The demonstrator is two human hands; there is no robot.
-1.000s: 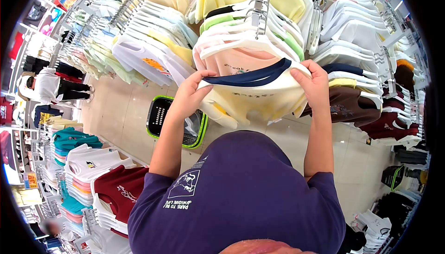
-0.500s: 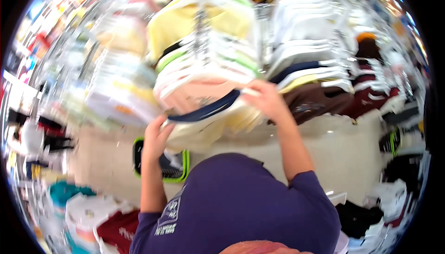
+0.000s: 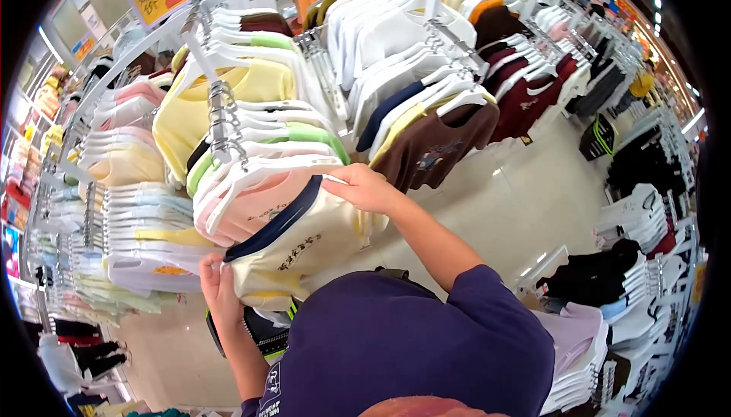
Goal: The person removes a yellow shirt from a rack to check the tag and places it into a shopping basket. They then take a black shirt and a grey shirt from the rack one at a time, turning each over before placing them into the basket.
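Out front of the packed rack (image 3: 221, 124), left hand (image 3: 219, 286) and right hand (image 3: 365, 187) each have fingers clamped on a shoulder of the cream tee (image 3: 301, 242), stretching it flat, probably to check its front.

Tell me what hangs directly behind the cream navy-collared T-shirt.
A pink T-shirt on a white hanger, a green T-shirt beyond. The cream T-shirt covers its lower part.

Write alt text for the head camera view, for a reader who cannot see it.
Both hands hold a cream T-shirt with a navy collar by its shoulders, left hand low, right hand higher, before a rack crowded with pastel, white and brown T-shirts on hangers. A green-rimmed basket sits below them.
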